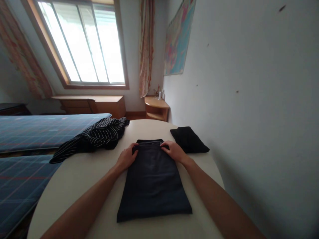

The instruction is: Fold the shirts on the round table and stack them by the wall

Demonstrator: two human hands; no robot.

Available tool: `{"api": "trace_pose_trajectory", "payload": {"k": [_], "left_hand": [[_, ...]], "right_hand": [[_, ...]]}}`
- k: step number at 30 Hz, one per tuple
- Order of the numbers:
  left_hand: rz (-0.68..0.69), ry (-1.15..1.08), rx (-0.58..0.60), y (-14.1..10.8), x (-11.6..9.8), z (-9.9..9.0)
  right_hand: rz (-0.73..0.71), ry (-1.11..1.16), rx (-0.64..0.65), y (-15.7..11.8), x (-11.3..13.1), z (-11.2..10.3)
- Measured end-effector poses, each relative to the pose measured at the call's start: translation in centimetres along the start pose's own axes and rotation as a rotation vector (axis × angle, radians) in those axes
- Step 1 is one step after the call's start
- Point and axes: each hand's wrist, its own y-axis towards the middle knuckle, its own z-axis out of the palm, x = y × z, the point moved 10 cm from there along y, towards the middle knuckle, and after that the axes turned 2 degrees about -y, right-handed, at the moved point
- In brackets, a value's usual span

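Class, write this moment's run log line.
left hand: touching navy garment, far left; right hand: touching same, far right; black cloth: table, right; striped garment: left table edge

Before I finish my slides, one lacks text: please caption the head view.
Left hand and right hand hold the far end of a folded dark garment on a round table.
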Motion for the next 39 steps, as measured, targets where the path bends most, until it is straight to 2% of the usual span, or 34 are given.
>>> {"api": "trace_pose_trajectory", "payload": {"k": [2,4,8,13,16,19,23,26,30,32,36,39], "left_hand": [[0.0,0.027,0.028,-0.5,0.2,0.7],[0.037,0.026,0.05,-1.1,-0.3,0.7],[0.087,-0.037,0.116,-2.1,-0.8,0.3],[0.111,-0.167,0.157,-2.6,-1.3,-0.3],[0.093,-0.256,0.176,-2.4,-2.1,-1.1],[0.071,-0.377,0.172,-1.3,-2.9,-2.7],[0.077,-0.464,0.056,1.0,-3.0,-4.8],[0.064,-0.431,-0.017,2.2,-1.7,-4.2],[0.007,-0.476,0.097,2.5,-0.1,-0.4],[0.001,-0.481,0.115,2.3,0.2,0.5],[0.058,-0.5,0.045,2.4,-0.3,-0.3],[0.15,-0.498,0.052,2.2,-1.6,-0.7]], "right_hand": [[0.034,-0.023,0.049,-0.4,-0.9,1.2],[0.054,-0.029,0.079,-0.9,-1.2,1.4],[0.076,-0.018,0.15,-2.0,-0.7,0.8],[0.023,0.047,0.216,-3.3,0.8,0.1],[0.022,0.093,0.178,-3.5,1.4,-1.3],[0.032,0.12,0.083,-2.7,1.8,-3.6],[0.033,0.119,-0.053,-0.7,1.6,-5.8],[0.076,0.119,-0.074,0.5,0.3,-4.7],[0.124,0.087,0.019,0.8,-1.4,-0.7],[0.113,0.08,0.018,0.6,-1.6,0.3],[0.076,0.065,-0.023,0.3,-1.0,-0.1],[0.028,0.047,-0.021,0.2,0.0,-0.6]]}}
